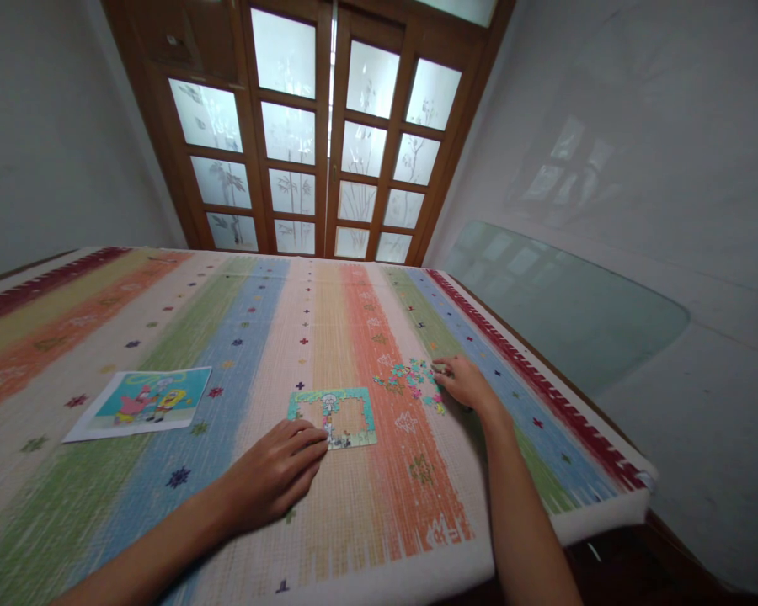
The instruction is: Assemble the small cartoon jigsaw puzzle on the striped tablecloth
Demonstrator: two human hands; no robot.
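Observation:
A partly assembled jigsaw puzzle (pixel 370 418) lies on the striped cloth, its border joined and a cartoon figure showing at top centre. Gaps inside the border bare the backing. Over its lower left corner rests my left hand (pixel 294 467), open, palm down with fingers stretched out. To the right, loose puzzle pieces (pixel 415 373) lie scattered in teal, pink and yellow. My right hand (pixel 464 380) is at the right edge of this heap, fingers bent and slightly apart, tips touching the pieces. No piece in its grasp can be made out.
A printed cartoon picture sheet (pixel 155 400) lies flat at the left. The striped cloth (pixel 258 337) covers the whole surface, whose front edge (pixel 429 572) is near me. A glass panel (pixel 562 295) leans on the right wall; wooden doors (pixel 325 168) stand behind.

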